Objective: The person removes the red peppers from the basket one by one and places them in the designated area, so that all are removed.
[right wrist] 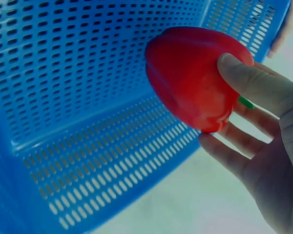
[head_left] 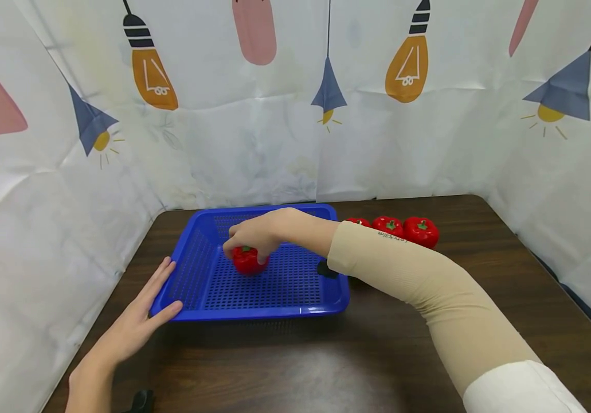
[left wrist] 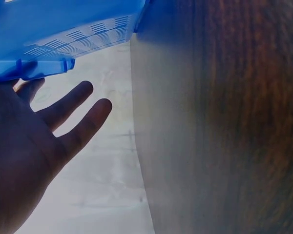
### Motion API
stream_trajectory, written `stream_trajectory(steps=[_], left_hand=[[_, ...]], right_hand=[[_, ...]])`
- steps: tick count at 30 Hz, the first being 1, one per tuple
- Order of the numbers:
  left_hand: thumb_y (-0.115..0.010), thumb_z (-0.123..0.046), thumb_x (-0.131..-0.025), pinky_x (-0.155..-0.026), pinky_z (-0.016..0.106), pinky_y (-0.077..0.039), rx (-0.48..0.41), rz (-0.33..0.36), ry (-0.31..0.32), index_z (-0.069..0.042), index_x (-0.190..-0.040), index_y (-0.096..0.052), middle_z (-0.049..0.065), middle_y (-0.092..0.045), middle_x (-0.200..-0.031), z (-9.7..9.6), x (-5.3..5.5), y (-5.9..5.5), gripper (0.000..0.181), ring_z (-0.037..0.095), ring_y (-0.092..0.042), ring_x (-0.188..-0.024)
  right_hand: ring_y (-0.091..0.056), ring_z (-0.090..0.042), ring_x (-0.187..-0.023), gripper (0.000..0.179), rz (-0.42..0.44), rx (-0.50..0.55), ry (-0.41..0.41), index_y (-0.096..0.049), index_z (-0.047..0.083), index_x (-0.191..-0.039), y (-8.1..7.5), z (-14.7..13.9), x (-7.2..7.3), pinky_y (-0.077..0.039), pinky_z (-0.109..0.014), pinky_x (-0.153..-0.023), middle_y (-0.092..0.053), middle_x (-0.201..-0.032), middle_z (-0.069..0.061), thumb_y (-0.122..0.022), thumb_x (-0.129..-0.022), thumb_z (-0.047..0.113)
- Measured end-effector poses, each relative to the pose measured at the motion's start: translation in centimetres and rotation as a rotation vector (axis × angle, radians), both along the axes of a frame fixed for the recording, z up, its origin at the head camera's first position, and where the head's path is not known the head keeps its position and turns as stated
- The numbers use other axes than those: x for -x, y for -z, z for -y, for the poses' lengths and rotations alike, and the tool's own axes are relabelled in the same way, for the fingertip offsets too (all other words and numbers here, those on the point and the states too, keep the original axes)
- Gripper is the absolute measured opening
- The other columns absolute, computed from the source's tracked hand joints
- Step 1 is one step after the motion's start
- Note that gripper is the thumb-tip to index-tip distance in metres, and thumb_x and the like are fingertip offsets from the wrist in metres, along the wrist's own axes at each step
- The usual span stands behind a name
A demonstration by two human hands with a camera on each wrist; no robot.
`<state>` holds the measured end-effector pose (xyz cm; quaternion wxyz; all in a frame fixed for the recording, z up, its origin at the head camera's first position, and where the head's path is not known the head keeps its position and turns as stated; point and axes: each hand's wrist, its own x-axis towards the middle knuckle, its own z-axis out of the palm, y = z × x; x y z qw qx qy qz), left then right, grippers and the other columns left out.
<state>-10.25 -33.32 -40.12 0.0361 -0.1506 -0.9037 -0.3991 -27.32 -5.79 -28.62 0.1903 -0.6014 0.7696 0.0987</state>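
Note:
A blue perforated plastic basket (head_left: 254, 314) sits on the table. Inside it, my right hand (head_left: 259, 232) grips a red bell pepper (head_left: 246, 265) from above. In the right wrist view the thumb and fingers close around the stem end of the pepper (right wrist: 193, 78), whose green stem peeks out between them. Whether the pepper touches the basket floor I cannot tell. My left hand (head_left: 132, 324) lies at the basket's near left corner, fingers spread and straight along the rim. The left wrist view shows this hand (left wrist: 27, 146) just under the basket's edge (left wrist: 44, 68).
Several red bell peppers (head_left: 421, 232) stand in a row right of the basket, partly hidden by the right forearm sleeve (head_left: 398, 261). The dark wooden table (head_left: 285, 367) ends at a white printed curtain (head_left: 254, 155) behind and on both sides.

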Motion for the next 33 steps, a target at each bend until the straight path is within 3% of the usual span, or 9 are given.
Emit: stream_trajectory(steps=[10,16,24,33], left_hand=[[-0.061,-0.015,-0.103,-0.109,0.078,-0.007,0.001,-0.003,-0.002,-0.027,-0.167,-0.015,-0.001,-0.001,-0.172,-0.1,0.0,0.1,0.079,0.026,0.002,-0.156],[-0.061,-0.015,-0.103,-0.110,0.077,-0.007,0.008,-0.006,-0.007,-0.027,-0.167,-0.015,-0.001,-0.001,-0.172,-0.1,0.1,0.1,0.080,0.021,0.001,-0.155],[-0.061,-0.014,-0.103,-0.108,0.080,-0.007,0.008,-0.001,-0.005,-0.027,-0.167,-0.014,-0.002,0.000,-0.172,-0.3,0.1,0.0,0.080,0.033,0.001,-0.155],[-0.061,-0.014,-0.103,-0.108,0.079,-0.007,0.003,0.002,-0.012,-0.028,-0.167,-0.014,-0.002,0.000,-0.172,-0.3,-0.1,-0.1,0.080,0.025,0.002,-0.155]], right_hand=[[-0.048,-0.018,-0.120,0.055,-0.017,0.060,-0.020,-0.054,0.026,-0.142,-0.9,-3.6,-1.0,-0.051,-0.028,-0.087,-0.047,-0.141,-0.001,-0.075,-0.094,0.010],[-0.044,-0.020,-0.131,0.055,-0.016,0.116,-0.015,-0.055,0.027,-0.143,-1.3,-6.0,-1.4,-0.051,-0.029,-0.090,-0.044,-0.148,-0.002,-0.074,-0.094,0.009],[-0.040,-0.018,-0.135,0.051,0.024,0.218,0.034,-0.057,0.027,-0.140,-2.4,-9.7,-2.1,-0.051,-0.027,-0.090,-0.044,-0.149,0.000,-0.074,-0.095,0.010],[-0.038,-0.016,-0.136,0.053,0.076,0.327,0.070,-0.057,0.026,-0.141,-3.6,-13.2,-2.4,-0.050,-0.026,-0.093,-0.043,-0.150,0.002,-0.076,-0.094,0.011]])
